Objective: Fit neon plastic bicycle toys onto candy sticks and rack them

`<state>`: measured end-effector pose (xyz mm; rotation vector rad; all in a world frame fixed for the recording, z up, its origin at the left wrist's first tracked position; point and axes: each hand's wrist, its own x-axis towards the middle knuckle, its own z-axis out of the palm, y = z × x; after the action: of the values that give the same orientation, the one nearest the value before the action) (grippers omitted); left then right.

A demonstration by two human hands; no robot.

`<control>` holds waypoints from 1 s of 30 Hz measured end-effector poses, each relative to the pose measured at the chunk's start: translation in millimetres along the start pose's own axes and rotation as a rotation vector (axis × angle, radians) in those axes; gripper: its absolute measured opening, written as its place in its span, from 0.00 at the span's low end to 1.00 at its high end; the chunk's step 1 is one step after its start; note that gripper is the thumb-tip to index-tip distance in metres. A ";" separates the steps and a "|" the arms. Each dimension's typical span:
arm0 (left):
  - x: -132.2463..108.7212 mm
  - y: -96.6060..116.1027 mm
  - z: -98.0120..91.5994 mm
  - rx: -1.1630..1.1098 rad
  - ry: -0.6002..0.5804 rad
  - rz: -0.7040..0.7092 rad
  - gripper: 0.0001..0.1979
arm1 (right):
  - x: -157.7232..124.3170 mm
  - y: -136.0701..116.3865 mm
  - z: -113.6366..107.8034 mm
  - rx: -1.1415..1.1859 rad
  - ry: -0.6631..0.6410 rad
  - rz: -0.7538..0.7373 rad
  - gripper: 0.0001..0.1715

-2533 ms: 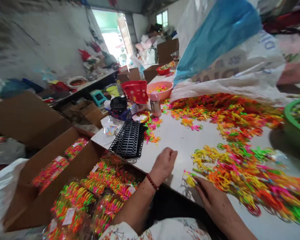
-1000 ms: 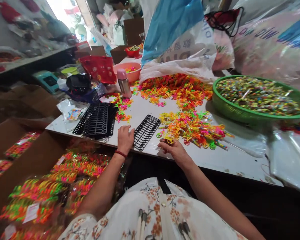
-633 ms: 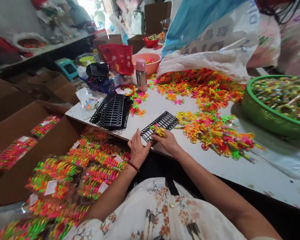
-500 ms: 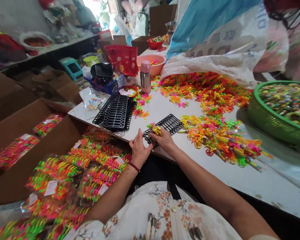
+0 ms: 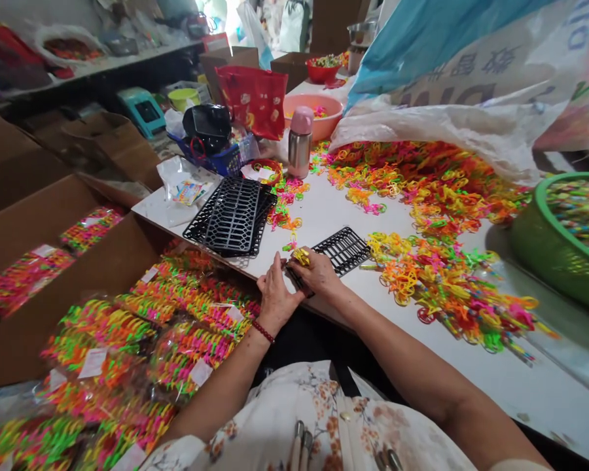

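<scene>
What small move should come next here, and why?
Perhaps ease the yellow pieces down onto the near end of the lone black grid: the right hand holds them at that end, and the left hand, fingers spread, is close enough to steady it.

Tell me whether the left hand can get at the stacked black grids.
Likely yes: the stacked black grids lie close beyond the left hand, and nothing visible stands between them.
</scene>
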<state>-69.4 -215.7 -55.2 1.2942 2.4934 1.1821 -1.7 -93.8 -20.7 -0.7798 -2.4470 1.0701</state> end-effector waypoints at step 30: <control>3.9 -0.5 0.3 0.047 -0.012 -0.055 0.57 | -61.8 34.6 -85.0 -0.609 0.073 0.277 0.19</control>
<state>-72.1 -212.9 -54.7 1.2313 2.5452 1.1076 102.6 -64.9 2.2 -1.3417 -2.6722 0.3406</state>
